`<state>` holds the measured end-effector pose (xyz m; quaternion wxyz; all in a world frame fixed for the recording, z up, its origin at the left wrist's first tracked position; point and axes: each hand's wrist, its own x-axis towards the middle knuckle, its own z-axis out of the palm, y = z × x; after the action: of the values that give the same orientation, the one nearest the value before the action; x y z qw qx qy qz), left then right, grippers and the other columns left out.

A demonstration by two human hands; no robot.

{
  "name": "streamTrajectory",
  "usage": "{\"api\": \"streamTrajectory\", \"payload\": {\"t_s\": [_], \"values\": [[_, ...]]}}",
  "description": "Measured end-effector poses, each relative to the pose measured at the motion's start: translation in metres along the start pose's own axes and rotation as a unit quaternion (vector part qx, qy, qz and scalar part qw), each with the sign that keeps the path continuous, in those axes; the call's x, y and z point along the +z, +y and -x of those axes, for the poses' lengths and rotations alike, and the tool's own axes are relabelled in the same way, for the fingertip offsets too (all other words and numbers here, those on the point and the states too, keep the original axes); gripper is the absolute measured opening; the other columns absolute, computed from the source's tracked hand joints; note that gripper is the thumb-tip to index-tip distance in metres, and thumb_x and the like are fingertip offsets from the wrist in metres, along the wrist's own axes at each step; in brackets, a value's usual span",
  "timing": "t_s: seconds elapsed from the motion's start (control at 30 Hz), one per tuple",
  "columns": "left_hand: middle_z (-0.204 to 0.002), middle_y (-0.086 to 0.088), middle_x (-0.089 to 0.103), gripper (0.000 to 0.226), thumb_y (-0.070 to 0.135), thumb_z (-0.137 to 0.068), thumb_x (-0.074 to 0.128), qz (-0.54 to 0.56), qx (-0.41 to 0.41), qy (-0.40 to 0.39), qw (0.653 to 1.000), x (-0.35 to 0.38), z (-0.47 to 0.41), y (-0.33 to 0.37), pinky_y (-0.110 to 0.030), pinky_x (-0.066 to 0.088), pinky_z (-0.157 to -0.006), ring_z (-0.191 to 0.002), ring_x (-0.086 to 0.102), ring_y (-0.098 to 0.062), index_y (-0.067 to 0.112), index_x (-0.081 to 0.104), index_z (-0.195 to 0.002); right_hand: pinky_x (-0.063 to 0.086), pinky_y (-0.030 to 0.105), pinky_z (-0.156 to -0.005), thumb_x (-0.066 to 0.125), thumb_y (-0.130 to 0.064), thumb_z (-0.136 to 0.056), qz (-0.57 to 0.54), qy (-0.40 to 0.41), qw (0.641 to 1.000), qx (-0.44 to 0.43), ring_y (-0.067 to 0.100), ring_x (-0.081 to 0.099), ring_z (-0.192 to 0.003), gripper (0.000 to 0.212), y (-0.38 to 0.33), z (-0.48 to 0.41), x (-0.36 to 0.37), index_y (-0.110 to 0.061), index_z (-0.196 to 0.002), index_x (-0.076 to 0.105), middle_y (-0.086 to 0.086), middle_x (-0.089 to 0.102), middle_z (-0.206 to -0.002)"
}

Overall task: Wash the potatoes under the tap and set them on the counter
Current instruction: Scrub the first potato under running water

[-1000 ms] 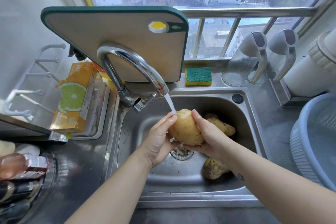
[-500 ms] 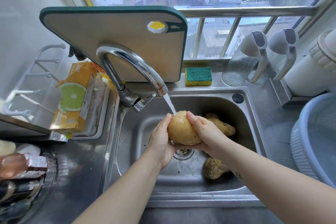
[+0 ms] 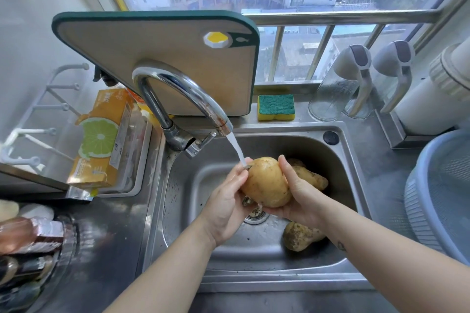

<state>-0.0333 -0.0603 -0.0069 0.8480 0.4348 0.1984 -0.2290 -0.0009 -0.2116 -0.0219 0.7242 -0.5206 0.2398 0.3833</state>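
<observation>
Fingers (image 3: pixel 284 169) of left hand (image 3: pixel 223 208) and right hand (image 3: pixel 302 201) cup potato (image 3: pixel 267 183) (tap (image 3: pixel 178 89) running).

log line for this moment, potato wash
phase: rinsing | grip: left hand, right hand both hold potato | water: tap running onto it | in sink: rear potato, dirty front potato

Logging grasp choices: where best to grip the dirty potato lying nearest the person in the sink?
Probably grip the dirty potato across its thick left end, coming from above: it lies flat on the sink floor, narrower end by the right forearm.
</observation>
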Motion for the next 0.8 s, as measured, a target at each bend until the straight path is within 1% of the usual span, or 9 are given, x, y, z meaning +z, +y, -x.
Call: {"api": "streamTrajectory", "payload": {"t_s": [0.07, 0.2, 0.27, 0.37, 0.5, 0.57, 0.67, 0.73, 0.8], "values": [[-0.127, 0.001, 0.055, 0.035, 0.03, -0.093, 0.044, -0.01, 0.004, -0.01, 1.0, -0.001, 0.001, 0.001, -0.04, 0.051, -0.085, -0.105, 0.055, -0.018, 0.028, 0.055, -0.126, 0.057, 0.04, -0.079, 0.057, -0.069, -0.062, 0.002, -0.006, 1.0, 0.01, 0.025, 0.069, -0.087, 0.071, 0.001, -0.001, 0.001, -0.014, -0.106, 0.064, 0.011, 0.074, -0.087], [-0.121, -0.004, 0.059, 0.029, 0.03, -0.095, 0.045, 0.035, -0.012, 0.003, 0.999, 0.002, 0.001, 0.007, -0.06, 0.046, -0.091, -0.109, 0.057, -0.025, 0.025, 0.061, -0.118, 0.059, 0.038, -0.069, 0.057, -0.069, -0.062, 0.014, 0.005, 1.0, -0.002, 0.025, 0.07, -0.082, 0.069, -0.001, -0.002, 0.008, -0.013, -0.102, 0.064, 0.012, 0.072, -0.087], [-0.116, -0.004, 0.06, 0.024, 0.028, -0.097, 0.044, 0.04, -0.009, 0.014, 0.999, 0.004, 0.0, 0.01, -0.061, 0.046, -0.09, -0.106, 0.058, -0.025, 0.024, 0.065, -0.11, 0.059, 0.036, -0.061, 0.058, -0.069, -0.061, 0.01, 0.013, 1.0, -0.012, 0.025, 0.07, -0.08, 0.069, -0.002, -0.002, 0.01, -0.013, -0.102, 0.064, 0.013, 0.07, -0.09], [-0.114, -0.003, 0.059, 0.024, 0.029, -0.098, 0.045, 0.046, -0.007, 0.032, 0.998, 0.008, -0.002, 0.01, -0.06, 0.047, -0.09, -0.103, 0.057, -0.022, 0.023, 0.065, -0.109, 0.058, 0.034, -0.055, 0.058, -0.069, -0.06, 0.004, 0.024, 1.0, -0.019, 0.027, 0.069, -0.082, 0.07, -0.003, -0.004, 0.011, -0.013, -0.103, 0.061, 0.015, 0.068, -0.097], [-0.11, -0.006, 0.061, 0.026, 0.033, -0.098, 0.044, 0.047, -0.017, 0.059, 0.997, 0.013, -0.006, 0.009, -0.058, 0.049, -0.088, -0.102, 0.058, -0.025, 0.022, 0.065, -0.108, 0.06, 0.037, -0.059, 0.058, -0.067, -0.062, -0.001, 0.026, 0.999, -0.036, 0.027, 0.071, -0.078, 0.066, -0.001, -0.006, 0.01, -0.014, -0.101, 0.061, 0.013, 0.07, -0.091], [-0.107, -0.006, 0.065, 0.028, 0.034, -0.098, 0.042, 0.05, -0.024, 0.065, 0.996, 0.013, -0.007, 0.008, -0.054, 0.052, -0.082, -0.098, 0.061, -0.026, 0.022, 0.066, -0.109, 0.061, 0.044, -0.07, 0.059, -0.064, -0.066, 0.003, 0.022, 0.999, -0.044, 0.028, 0.072, -0.079, 0.062, 0.001, -0.008, 0.01, -0.013, -0.101, 0.063, 0.012, 0.072, -0.086], [-0.111, -0.01, 0.065, 0.03, 0.035, -0.097, 0.045, 0.049, -0.034, 0.092, 0.994, 0.011, -0.009, 0.006, -0.05, 0.055, -0.074, -0.098, 0.062, -0.029, 0.021, 0.067, -0.112, 0.056, 0.054, -0.085, 0.061, -0.064, -0.064, 0.021, 0.016, 0.999, -0.045, 0.033, 0.07, -0.093, 0.064, 0.002, -0.009, 0.01, -0.014, -0.104, 0.063, 0.016, 0.07, -0.099], [-0.114, -0.016, 0.064, 0.031, 0.035, -0.096, 0.047, 0.063, -0.054, 0.137, 0.987, 0.01, -0.012, 0.007, -0.06, 0.052, -0.081, -0.1, 0.063, -0.035, 0.017, 0.065, -0.114, 0.055, 0.055, -0.086, 0.065, -0.062, -0.062, 0.039, 0.006, 0.998, -0.053, 0.034, 0.068, -0.101, 0.063, 0.002, -0.008, 0.011, -0.017, -0.106, 0.063, 0.017, 0.066, -0.112], [-0.113, -0.02, 0.063, 0.031, 0.036, -0.098, 0.045, 0.086, -0.068, 0.18, 0.977, 0.008, -0.017, 0.008, -0.063, 0.05, -0.083, -0.1, 0.062, -0.04, 0.016, 0.064, -0.113, 0.056, 0.055, -0.085, 0.07, -0.064, -0.067, 0.059, -0.011, 0.995, -0.074, 0.033, 0.066, -0.106, 0.064, 0.003, -0.009, 0.01, -0.02, -0.112, 0.063, 0.016, 0.063, -0.12]]}}
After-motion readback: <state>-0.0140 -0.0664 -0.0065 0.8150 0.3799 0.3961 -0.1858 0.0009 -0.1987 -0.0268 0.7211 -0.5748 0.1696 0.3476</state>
